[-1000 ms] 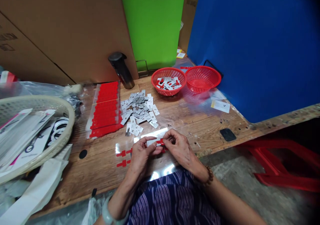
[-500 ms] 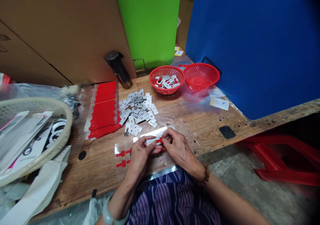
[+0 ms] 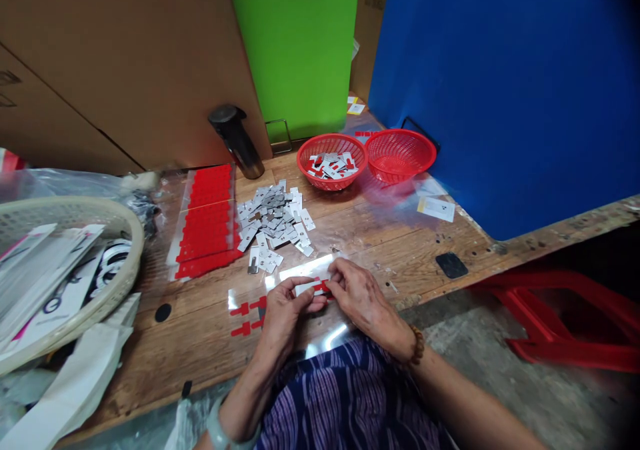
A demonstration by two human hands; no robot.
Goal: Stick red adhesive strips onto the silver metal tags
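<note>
My left hand (image 3: 286, 313) pinches a small white plate (image 3: 306, 289) between thumb and fingers, low over the bench. At the plate's right end my right hand (image 3: 357, 297) has its thumb and fingertips closed on a small red piece (image 3: 323, 287), which lies against the plate. Beneath both hands is a clear sheet (image 3: 315, 265) with red key-shaped stickers (image 3: 240, 309) showing left of my left hand. Beyond them lies a heap of small metal plates (image 3: 274, 215). Stacked red sticker sheets (image 3: 207, 213) lie to its left.
Two red baskets stand behind, the left one (image 3: 332, 183) holding plates with red pieces, the right one (image 3: 401, 156) beside it. A dark bottle (image 3: 237, 142) leans near the cardboard. At left is a large cream basket (image 3: 135, 237). A black pad (image 3: 451, 265) lies at right.
My right fingertips and the red piece have shifted slightly at the plate's right end. My left hand keeps its pinch. The whole view has moved a little.
</note>
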